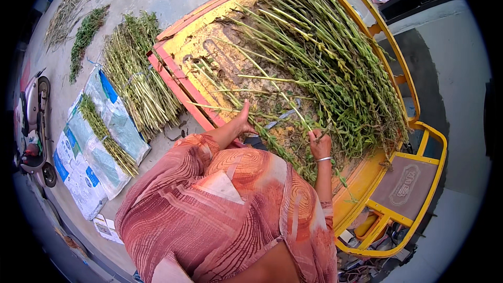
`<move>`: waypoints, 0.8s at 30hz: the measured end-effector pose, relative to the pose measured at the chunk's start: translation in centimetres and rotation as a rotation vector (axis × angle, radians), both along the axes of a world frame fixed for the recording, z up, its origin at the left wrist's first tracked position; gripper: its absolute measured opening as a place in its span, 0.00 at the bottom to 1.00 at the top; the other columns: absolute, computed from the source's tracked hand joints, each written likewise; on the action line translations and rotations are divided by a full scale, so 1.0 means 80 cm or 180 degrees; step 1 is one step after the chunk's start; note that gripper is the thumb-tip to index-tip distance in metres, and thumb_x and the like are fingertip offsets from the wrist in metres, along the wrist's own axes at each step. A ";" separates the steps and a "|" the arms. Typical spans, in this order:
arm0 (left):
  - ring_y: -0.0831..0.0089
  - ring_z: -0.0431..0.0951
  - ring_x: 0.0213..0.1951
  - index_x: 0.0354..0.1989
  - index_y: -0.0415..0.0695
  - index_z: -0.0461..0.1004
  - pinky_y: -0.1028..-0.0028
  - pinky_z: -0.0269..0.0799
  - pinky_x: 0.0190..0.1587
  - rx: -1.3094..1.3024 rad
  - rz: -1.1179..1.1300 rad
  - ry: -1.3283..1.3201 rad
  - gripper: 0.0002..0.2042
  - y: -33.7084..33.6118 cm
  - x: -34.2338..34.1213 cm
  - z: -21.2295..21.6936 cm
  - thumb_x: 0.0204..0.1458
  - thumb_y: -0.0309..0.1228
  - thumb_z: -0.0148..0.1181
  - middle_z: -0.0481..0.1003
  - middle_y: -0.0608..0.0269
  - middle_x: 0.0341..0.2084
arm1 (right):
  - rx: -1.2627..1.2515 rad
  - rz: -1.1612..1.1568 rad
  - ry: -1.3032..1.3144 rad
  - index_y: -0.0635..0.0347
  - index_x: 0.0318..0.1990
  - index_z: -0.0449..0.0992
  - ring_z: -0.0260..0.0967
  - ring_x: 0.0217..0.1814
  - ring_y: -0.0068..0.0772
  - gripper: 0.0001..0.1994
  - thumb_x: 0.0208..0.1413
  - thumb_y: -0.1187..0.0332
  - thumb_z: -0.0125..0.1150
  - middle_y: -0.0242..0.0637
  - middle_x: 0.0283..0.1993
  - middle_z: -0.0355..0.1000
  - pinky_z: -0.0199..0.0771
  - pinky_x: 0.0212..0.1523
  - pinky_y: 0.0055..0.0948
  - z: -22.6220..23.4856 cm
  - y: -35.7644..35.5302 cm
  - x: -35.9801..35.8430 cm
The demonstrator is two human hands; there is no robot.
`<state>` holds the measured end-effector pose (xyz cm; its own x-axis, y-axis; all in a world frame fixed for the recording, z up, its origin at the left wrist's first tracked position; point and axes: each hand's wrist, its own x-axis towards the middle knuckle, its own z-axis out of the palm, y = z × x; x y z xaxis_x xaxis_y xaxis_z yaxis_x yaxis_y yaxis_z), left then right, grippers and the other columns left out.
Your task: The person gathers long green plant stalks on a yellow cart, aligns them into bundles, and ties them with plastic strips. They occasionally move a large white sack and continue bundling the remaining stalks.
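Long green plant stalks with pods and leaves (pixel 335 73) lie in a big heap across the yellow cargo bed (pixel 196 47) of a cart. My left hand (pixel 242 121), thumb upward, is closed around a small bunch of stalks (pixel 264 133) at the near side of the bed. To its right, my right hand (pixel 320 144), with a silver bangle at the wrist, grips the lower end of a stalk beside the heap's leafy edge. Several loose stalks cross the bed between and beyond my hands. A grey strap (pixel 280 119) lies among them.
Yellow rails (pixel 390 36) line the bed's right side, and a yellow-framed seat (pixel 403 183) is at lower right. On the left floor lie a tied stalk bundle (pixel 139 73), a smaller bundle (pixel 107 139) on plastic sacks (pixel 86 173), and a parked scooter (pixel 39 126).
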<state>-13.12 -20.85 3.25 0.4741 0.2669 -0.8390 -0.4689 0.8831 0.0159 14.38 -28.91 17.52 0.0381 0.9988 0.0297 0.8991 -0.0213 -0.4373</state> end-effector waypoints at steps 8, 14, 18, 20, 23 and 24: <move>0.51 0.60 0.59 0.61 0.47 0.57 0.35 0.45 0.56 -0.0385 -0.0799 0.0735 0.41 0.036 -0.016 -0.072 0.48 0.68 0.35 0.63 0.54 0.55 | -0.0301 -0.0208 0.0033 0.61 0.28 0.72 0.67 0.25 0.50 0.10 0.53 0.64 0.57 0.45 0.22 0.67 0.66 0.26 0.37 -0.018 0.015 -0.022; 0.46 0.65 0.53 0.64 0.51 0.46 0.43 0.65 0.48 -0.0360 -0.0787 0.0673 0.40 0.043 -0.027 -0.104 0.49 0.66 0.39 0.54 0.49 0.61 | -0.0239 -0.0344 0.0058 0.58 0.31 0.75 0.69 0.26 0.50 0.11 0.51 0.59 0.59 0.46 0.24 0.70 0.69 0.27 0.38 -0.029 0.010 -0.010; 0.49 0.62 0.56 0.62 0.44 0.53 0.48 0.63 0.53 -0.0442 -0.0325 0.1249 0.40 0.041 -0.029 -0.096 0.48 0.63 0.47 0.57 0.45 0.59 | -0.0335 -0.0262 0.0119 0.60 0.31 0.75 0.69 0.28 0.51 0.13 0.51 0.58 0.59 0.47 0.25 0.70 0.69 0.28 0.39 -0.020 0.010 -0.012; 0.54 0.64 0.55 0.59 0.40 0.57 0.55 0.67 0.51 0.0039 -0.0349 0.1647 0.38 0.038 -0.038 -0.062 0.49 0.59 0.51 0.61 0.45 0.55 | -0.0230 -0.0176 0.0205 0.62 0.32 0.75 0.68 0.29 0.53 0.15 0.52 0.56 0.59 0.49 0.26 0.70 0.68 0.29 0.42 -0.028 0.004 -0.010; 0.58 0.70 0.46 0.56 0.38 0.59 0.63 0.71 0.42 0.1107 -0.0707 0.1881 0.32 0.027 -0.054 -0.023 0.52 0.53 0.53 0.64 0.47 0.51 | -0.0539 -0.0148 0.0224 0.63 0.32 0.75 0.68 0.30 0.54 0.16 0.52 0.56 0.58 0.50 0.27 0.70 0.68 0.30 0.43 -0.035 -0.001 -0.012; 0.68 0.70 0.38 0.45 0.38 0.67 0.69 0.70 0.37 0.1227 -0.0647 0.1642 0.25 0.021 -0.052 0.000 0.52 0.49 0.55 0.70 0.57 0.39 | 0.0045 0.0020 0.0200 0.61 0.24 0.68 0.65 0.26 0.54 0.14 0.54 0.60 0.55 0.48 0.22 0.65 0.63 0.25 0.43 -0.043 -0.006 -0.015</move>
